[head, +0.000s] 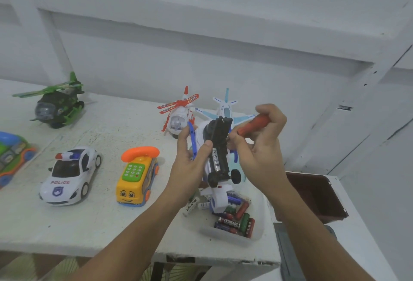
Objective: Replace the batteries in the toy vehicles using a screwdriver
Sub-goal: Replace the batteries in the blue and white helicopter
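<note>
Toy helicopter: held upside down above surface, black battery bay up, one battery seated inside.
Left hand: gripping fuselage, thumb pressed on battery.
Right hand: fingers curled round orange screwdriver, tip hidden beside bay.
Clear tub below: loose batteries piled inside.
Dark red box at right: contents unseen.

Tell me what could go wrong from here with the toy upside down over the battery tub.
1. The battery in the open compartment has only the thumb of the left hand on it; it may drop into the tub of loose batteries below and get mixed up.
2. The right hand grips the screwdriver while also working at the toy helicopter; the tip is hidden, so it could slip and jab a finger.
</note>
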The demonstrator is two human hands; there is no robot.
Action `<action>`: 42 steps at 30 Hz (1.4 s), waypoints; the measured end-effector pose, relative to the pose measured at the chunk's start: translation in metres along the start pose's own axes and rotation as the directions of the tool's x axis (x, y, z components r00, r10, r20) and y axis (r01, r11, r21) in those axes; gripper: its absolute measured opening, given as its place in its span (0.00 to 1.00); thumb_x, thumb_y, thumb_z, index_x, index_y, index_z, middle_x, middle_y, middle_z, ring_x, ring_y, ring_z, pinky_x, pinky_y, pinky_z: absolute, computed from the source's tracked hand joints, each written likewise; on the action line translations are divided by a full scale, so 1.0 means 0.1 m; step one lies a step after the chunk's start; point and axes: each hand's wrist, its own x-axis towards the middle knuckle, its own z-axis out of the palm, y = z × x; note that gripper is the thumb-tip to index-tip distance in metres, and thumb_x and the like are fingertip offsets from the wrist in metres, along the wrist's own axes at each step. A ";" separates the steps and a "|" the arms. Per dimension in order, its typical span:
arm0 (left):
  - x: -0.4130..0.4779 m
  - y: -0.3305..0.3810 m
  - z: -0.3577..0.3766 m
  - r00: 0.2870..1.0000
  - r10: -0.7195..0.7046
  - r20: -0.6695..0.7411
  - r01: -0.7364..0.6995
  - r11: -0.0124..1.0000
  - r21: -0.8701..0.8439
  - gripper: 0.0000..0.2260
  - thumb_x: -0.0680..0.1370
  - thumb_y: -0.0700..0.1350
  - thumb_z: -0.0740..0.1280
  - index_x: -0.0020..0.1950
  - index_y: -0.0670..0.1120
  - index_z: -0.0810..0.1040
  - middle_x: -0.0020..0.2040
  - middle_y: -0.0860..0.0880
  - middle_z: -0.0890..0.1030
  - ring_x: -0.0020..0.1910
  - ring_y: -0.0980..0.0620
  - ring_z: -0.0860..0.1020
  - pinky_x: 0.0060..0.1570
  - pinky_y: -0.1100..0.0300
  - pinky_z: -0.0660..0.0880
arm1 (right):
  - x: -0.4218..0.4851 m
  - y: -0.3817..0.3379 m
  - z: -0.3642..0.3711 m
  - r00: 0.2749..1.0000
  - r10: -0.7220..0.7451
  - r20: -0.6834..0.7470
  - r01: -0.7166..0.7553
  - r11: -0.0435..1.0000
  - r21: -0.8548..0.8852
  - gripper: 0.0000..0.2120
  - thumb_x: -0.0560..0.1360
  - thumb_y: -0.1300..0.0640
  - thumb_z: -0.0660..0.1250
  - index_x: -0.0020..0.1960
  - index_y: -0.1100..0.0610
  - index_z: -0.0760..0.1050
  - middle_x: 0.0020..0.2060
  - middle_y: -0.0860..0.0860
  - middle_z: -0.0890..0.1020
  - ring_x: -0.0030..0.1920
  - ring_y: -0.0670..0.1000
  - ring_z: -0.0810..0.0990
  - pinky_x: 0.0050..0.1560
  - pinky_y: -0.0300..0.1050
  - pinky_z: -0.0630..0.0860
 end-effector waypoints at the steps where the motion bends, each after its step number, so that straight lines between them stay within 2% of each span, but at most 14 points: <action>1: 0.00 0.00 0.00 1.000 0.004 0.000 -0.004 1.000 0.001 0.25 0.81 0.54 0.62 0.74 0.66 0.56 0.64 0.49 0.78 0.51 0.51 0.84 0.41 0.52 0.84 | 0.02 -0.01 -0.02 0.999 0.031 0.013 -0.032 0.999 0.014 0.34 0.75 0.73 0.65 0.57 0.37 0.56 0.39 0.48 0.76 0.39 0.52 0.82 0.40 0.52 0.83; 4: 0.00 0.00 0.01 1.000 0.010 0.007 -0.010 1.000 0.012 0.25 0.81 0.54 0.62 0.75 0.65 0.56 0.64 0.49 0.79 0.50 0.52 0.84 0.39 0.54 0.83 | 0.07 -0.02 -0.05 0.991 0.122 0.053 -0.125 0.991 0.046 0.34 0.76 0.72 0.64 0.56 0.35 0.55 0.38 0.46 0.77 0.38 0.53 0.83 0.40 0.52 0.84; 6: 0.00 0.00 0.02 1.000 0.004 0.009 -0.004 1.000 0.013 0.24 0.82 0.53 0.61 0.74 0.65 0.56 0.61 0.49 0.80 0.46 0.54 0.85 0.35 0.56 0.82 | 0.11 -0.03 -0.06 0.981 0.181 0.073 -0.184 0.982 0.037 0.33 0.76 0.72 0.64 0.56 0.36 0.54 0.39 0.52 0.76 0.38 0.52 0.83 0.40 0.50 0.84; 9: -0.02 0.01 0.04 1.000 0.008 0.002 -0.008 0.999 0.032 0.23 0.81 0.55 0.62 0.73 0.67 0.56 0.61 0.50 0.79 0.47 0.55 0.84 0.37 0.58 0.82 | 0.17 -0.06 -0.07 0.961 0.259 0.093 -0.260 0.966 0.000 0.32 0.76 0.70 0.64 0.57 0.38 0.52 0.41 0.55 0.76 0.38 0.51 0.84 0.40 0.49 0.84; 12: -0.02 -0.01 0.05 1.000 0.013 -0.010 -0.012 0.999 0.034 0.22 0.80 0.56 0.62 0.70 0.70 0.57 0.58 0.53 0.80 0.46 0.58 0.84 0.44 0.52 0.83 | 0.22 -0.09 -0.08 0.941 0.318 0.113 -0.323 0.946 0.030 0.32 0.77 0.71 0.64 0.55 0.36 0.53 0.43 0.56 0.76 0.38 0.52 0.84 0.41 0.51 0.84; 15: -0.01 -0.01 0.06 1.000 0.001 -0.018 0.000 0.998 0.065 0.25 0.76 0.63 0.63 0.69 0.73 0.55 0.64 0.51 0.78 0.53 0.49 0.83 0.48 0.44 0.82 | 0.26 -0.09 -0.08 0.930 0.350 0.114 -0.355 0.935 0.024 0.33 0.77 0.72 0.63 0.55 0.36 0.53 0.44 0.59 0.76 0.39 0.55 0.84 0.42 0.55 0.84; 18: 0.00 -0.02 0.06 0.999 -0.011 -0.031 0.013 0.997 0.073 0.25 0.78 0.62 0.63 0.71 0.72 0.54 0.62 0.49 0.79 0.50 0.46 0.84 0.43 0.42 0.83 | 0.27 -0.07 -0.08 0.922 0.365 0.127 -0.372 0.927 0.041 0.32 0.76 0.72 0.63 0.57 0.37 0.53 0.45 0.60 0.75 0.40 0.56 0.84 0.42 0.56 0.84; 21: 0.03 0.01 0.02 0.999 -0.021 -0.035 0.022 0.999 0.041 0.26 0.79 0.60 0.63 0.73 0.68 0.55 0.58 0.46 0.80 0.45 0.47 0.85 0.39 0.42 0.83 | 0.24 -0.09 -0.07 0.907 0.384 0.174 -0.400 0.914 0.069 0.32 0.76 0.73 0.63 0.61 0.41 0.52 0.42 0.58 0.76 0.36 0.53 0.84 0.42 0.48 0.84; 23: 0.06 0.06 0.01 0.999 -0.024 -0.026 0.025 1.000 0.015 0.24 0.80 0.56 0.63 0.72 0.68 0.56 0.55 0.46 0.81 0.40 0.49 0.85 0.35 0.45 0.83 | 0.23 -0.09 -0.08 0.915 0.372 0.158 -0.392 0.912 0.118 0.32 0.76 0.74 0.62 0.60 0.41 0.53 0.41 0.58 0.76 0.36 0.52 0.84 0.42 0.50 0.84; 28: 0.06 0.12 0.03 1.000 -0.020 -0.005 0.020 1.000 0.004 0.23 0.80 0.57 0.63 0.72 0.69 0.57 0.57 0.45 0.80 0.43 0.47 0.85 0.33 0.48 0.83 | 0.25 -0.11 -0.09 0.945 0.320 0.063 -0.326 0.927 0.184 0.34 0.76 0.73 0.63 0.54 0.35 0.55 0.47 0.60 0.74 0.40 0.54 0.84 0.41 0.57 0.83; 32: 0.05 0.10 0.06 1.000 -0.019 -0.007 0.019 1.000 -0.003 0.23 0.80 0.56 0.63 0.72 0.69 0.58 0.54 0.46 0.81 0.42 0.48 0.85 0.34 0.47 0.83 | 0.19 -0.06 -0.05 0.977 0.212 0.023 -0.214 0.969 0.125 0.35 0.76 0.73 0.63 0.53 0.32 0.57 0.44 0.54 0.75 0.42 0.55 0.83 0.38 0.55 0.84; 37: 0.08 0.09 0.07 1.000 0.000 -0.031 -0.001 1.000 -0.014 0.20 0.79 0.57 0.65 0.68 0.72 0.61 0.55 0.48 0.82 0.50 0.47 0.84 0.38 0.43 0.83 | 0.20 -0.04 -0.06 0.993 0.110 0.051 -0.111 0.994 0.013 0.32 0.76 0.73 0.62 0.57 0.37 0.55 0.43 0.57 0.73 0.41 0.55 0.82 0.37 0.51 0.84; 40: 0.08 0.07 0.08 0.999 0.014 -0.044 -0.014 1.000 0.007 0.22 0.73 0.65 0.65 0.63 0.78 0.60 0.56 0.50 0.82 0.52 0.48 0.83 0.44 0.42 0.83 | 0.27 -0.06 -0.07 0.983 0.161 0.093 -0.159 0.987 -0.030 0.32 0.76 0.72 0.63 0.56 0.37 0.53 0.43 0.55 0.74 0.40 0.55 0.82 0.37 0.51 0.84; 42: 0.09 0.05 0.08 0.999 0.010 -0.035 -0.010 1.000 0.004 0.26 0.69 0.69 0.64 0.65 0.78 0.59 0.57 0.49 0.82 0.52 0.46 0.83 0.46 0.39 0.81 | 0.31 -0.07 -0.09 0.968 0.221 0.122 -0.221 0.975 -0.010 0.32 0.76 0.72 0.63 0.56 0.37 0.53 0.43 0.55 0.74 0.40 0.54 0.83 0.37 0.49 0.84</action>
